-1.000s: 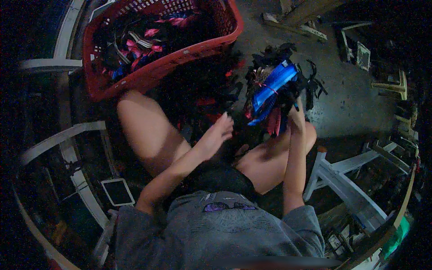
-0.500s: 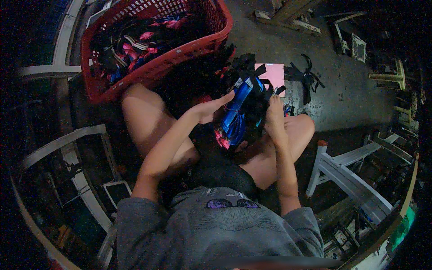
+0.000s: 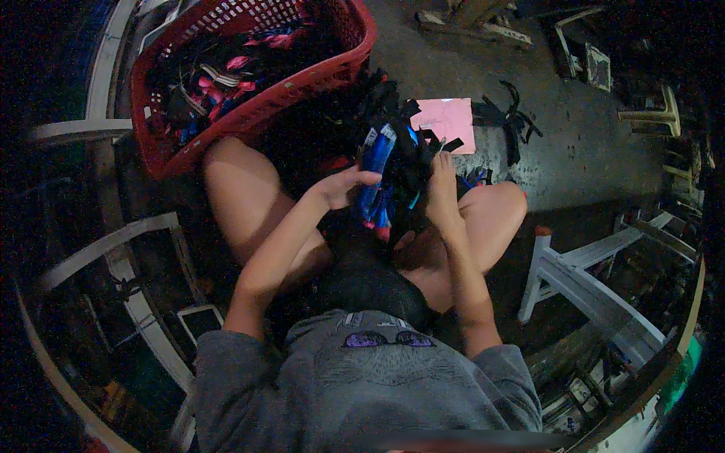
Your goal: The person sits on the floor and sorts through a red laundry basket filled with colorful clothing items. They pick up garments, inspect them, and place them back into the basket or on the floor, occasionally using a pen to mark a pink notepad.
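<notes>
A bundle of shiny blue fabric strips (image 3: 377, 155) with pink ends hangs above my lap, its pale-tipped top pointing away from me. My left hand (image 3: 347, 187) grips it from the left, thumb lying across the blue strips. Black strips (image 3: 404, 162) bunch along its right side. There my right hand (image 3: 443, 187) is closed, fingers pinched together. A small thin shiny piece shows at its fingertips, too small to name. Beyond that hand, a black strip end (image 3: 453, 144) sticks out over a pink sheet (image 3: 445, 124) on the floor.
A red plastic basket (image 3: 260, 121) heaped with black, pink and blue strips (image 3: 219, 83) stands at the far left, beyond my left knee. More black strips (image 3: 517, 124) lie on the floor right of the pink sheet. A grey-white frame (image 3: 596, 302) stands at the right.
The blue bundle has shifted a little left and turned more upright. My left thumb sits lower on it. My right hand has moved slightly left, still pinched. The whole view has shifted slightly.
</notes>
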`<state>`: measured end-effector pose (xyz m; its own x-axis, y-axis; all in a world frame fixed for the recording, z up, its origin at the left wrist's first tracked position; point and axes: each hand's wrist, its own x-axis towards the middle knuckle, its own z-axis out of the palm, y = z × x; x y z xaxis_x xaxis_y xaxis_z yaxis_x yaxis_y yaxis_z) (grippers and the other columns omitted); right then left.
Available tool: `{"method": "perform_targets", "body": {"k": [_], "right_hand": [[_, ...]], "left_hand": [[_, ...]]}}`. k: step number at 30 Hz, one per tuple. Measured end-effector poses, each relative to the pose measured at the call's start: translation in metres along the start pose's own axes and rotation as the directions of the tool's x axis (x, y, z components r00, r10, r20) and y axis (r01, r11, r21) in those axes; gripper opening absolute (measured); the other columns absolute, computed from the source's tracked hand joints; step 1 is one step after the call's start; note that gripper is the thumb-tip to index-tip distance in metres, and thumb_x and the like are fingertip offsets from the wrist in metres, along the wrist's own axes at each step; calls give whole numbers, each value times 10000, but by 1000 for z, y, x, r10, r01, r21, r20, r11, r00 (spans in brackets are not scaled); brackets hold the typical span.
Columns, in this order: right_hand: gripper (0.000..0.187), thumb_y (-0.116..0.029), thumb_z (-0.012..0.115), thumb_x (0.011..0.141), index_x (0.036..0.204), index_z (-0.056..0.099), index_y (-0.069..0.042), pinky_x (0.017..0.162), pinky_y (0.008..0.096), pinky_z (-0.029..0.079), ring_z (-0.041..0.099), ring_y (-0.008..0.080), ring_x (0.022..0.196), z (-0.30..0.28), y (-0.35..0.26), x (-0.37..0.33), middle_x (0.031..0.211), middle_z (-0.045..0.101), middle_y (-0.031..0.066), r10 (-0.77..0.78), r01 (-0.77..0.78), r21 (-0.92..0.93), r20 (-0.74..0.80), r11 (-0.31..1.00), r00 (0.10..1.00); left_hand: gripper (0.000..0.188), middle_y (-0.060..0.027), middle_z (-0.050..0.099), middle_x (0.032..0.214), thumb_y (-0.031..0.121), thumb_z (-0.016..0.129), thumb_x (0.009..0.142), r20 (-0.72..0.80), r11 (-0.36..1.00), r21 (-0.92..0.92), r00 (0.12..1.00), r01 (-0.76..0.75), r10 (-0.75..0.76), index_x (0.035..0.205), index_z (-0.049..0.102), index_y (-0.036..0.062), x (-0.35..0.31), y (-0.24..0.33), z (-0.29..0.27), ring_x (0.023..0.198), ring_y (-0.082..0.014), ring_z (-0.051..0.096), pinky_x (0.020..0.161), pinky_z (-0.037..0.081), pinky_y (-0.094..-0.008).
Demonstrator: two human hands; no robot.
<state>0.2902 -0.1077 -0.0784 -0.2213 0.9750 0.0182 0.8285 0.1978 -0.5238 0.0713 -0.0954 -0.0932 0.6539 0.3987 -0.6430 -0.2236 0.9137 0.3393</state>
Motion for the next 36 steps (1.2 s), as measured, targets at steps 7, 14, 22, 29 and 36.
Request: {"method": "perform_targets", "body": {"k": [7, 14, 22, 29, 36], "right_hand": [[326, 54, 464, 718, 1044, 483, 48, 893, 437, 376, 448, 376, 1054, 7, 17, 37, 1091, 502, 226, -177, 164, 115, 105, 980, 979], [444, -8, 572, 689, 1126, 500, 30, 908, 400, 411, 512, 363, 1056, 38, 50, 53, 1095, 555, 218, -202, 126, 343, 197, 931, 959], [700, -149, 755, 629, 1258, 460, -62, 809, 405, 468, 593, 334, 950, 92, 163, 93, 1019, 609, 210, 443, -364, -257, 431, 895, 786], [382, -79, 695, 730, 1091, 574, -43, 744, 342, 482, 616, 284, 840, 31, 59, 69, 947, 627, 150, 53, -35, 392, -35, 919, 998], [257, -86, 654, 751, 1002, 614, -48, 788, 338, 465, 595, 282, 894, 12, -66, -6, 962, 597, 137, 4, -5, 710, 3, 705, 1000]], "left_hand": [[464, -147, 619, 1006, 359, 643, 774, 100, 991, -115, 993, 74, -63, 1090, 523, 41, -5, 5, -5, 915, -275, 613, 833, 496, -431], [379, -122, 638, 978, 273, 654, 776, -223, 989, 32, 964, -142, 146, 1061, 572, 39, -5, -1, 7, 835, -221, 625, 760, 516, -357], [464, -72, 631, 1007, 222, 646, 782, -251, 973, -10, 943, -228, 219, 1191, 526, 39, -11, -6, 5, 886, -170, 597, 821, 479, -313], [410, -47, 615, 972, 368, 616, 843, -303, 949, -116, 920, -293, 248, 1113, 555, 65, 9, -9, 11, 916, -164, 584, 826, 473, -332], [394, -34, 599, 1012, 236, 660, 825, 60, 879, -187, 888, -438, 455, 1134, 520, 36, -12, -32, 6, 914, -160, 595, 794, 504, -324]]}}
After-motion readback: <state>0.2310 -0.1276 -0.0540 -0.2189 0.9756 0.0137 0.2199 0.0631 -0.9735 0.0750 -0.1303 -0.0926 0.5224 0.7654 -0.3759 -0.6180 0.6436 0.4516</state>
